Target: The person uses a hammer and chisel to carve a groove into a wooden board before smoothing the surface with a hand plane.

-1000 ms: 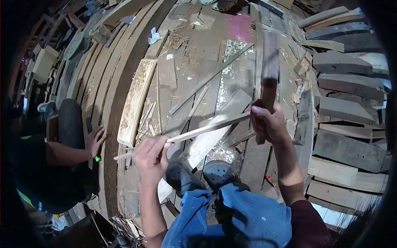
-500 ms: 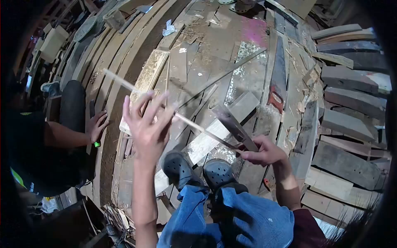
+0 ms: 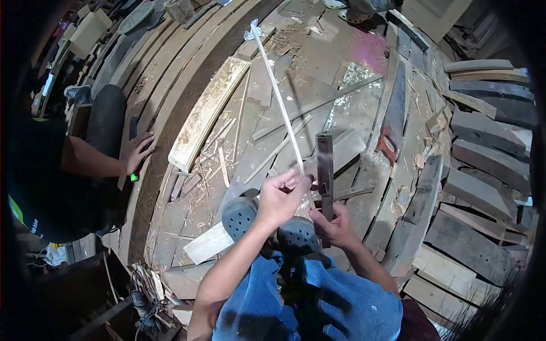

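My left hand (image 3: 281, 199) is closed, pinching a long thin pale wooden strip (image 3: 277, 91) near its lower end. The strip points up and away over the floor, its far tip in line with a crumpled scrap. My right hand (image 3: 334, 226) is wrapped round a dark, narrow, bar-like tool (image 3: 325, 170) held upright beside the strip; its exact kind is unclear. The strip's near end runs down toward my right thumb, where fingers partly hide it. Below both hands are my dark clogs (image 3: 298, 233).
A handsaw (image 3: 391, 125) lies at right, near stacked curved timbers (image 3: 483, 125). A pale board (image 3: 210, 113) with sawdust and a grey slat (image 3: 318, 107) lie ahead. At left, a co-worker's hand (image 3: 138, 152) rests on a large curved beam (image 3: 153, 136). Shavings litter the floor.
My left hand has come right and down from a spread position, closing on the strip near my right hand. The strip has swung to point away from me. The dark tool has turned upright.
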`<state>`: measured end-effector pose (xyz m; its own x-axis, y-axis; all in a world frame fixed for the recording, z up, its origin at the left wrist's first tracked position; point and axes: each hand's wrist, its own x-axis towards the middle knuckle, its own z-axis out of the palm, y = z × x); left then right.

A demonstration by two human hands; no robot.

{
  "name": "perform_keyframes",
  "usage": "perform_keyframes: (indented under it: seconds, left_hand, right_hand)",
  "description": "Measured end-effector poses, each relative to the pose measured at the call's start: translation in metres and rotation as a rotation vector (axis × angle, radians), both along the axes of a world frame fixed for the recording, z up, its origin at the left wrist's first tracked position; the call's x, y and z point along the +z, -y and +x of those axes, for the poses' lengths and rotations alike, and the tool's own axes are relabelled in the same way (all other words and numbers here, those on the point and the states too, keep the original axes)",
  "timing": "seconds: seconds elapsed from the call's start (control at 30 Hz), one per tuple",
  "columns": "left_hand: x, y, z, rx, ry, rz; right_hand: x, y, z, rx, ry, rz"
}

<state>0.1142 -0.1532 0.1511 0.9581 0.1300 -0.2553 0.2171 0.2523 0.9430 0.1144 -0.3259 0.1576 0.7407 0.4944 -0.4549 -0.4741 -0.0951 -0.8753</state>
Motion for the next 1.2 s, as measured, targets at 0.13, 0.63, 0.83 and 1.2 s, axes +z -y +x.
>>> perform_keyframes:
  seconds: [0.13,0.63,0.83,1.2]
  left_hand:
    - [0.013,-0.011,0.012,0.064,0.018,0.003]
    - [0.004,-0.008,0.019,-0.036,0.074,0.0]
    - [0.013,-0.016,0.018,-0.265,0.154,-0.024]
    - [-0.038,-0.024,0.001,-0.348,-0.026,0.147]
  right_hand:
    - [-0.011,0.002,-0.008,0.042,-0.006,0.059]
    - [-0.011,-0.001,-0.019,-0.047,-0.051,0.094]
    - [-0.015,0.002,-0.018,-0.083,-0.044,0.081]
    - [-0.052,0.03,-0.006,-0.27,0.015,-0.067]
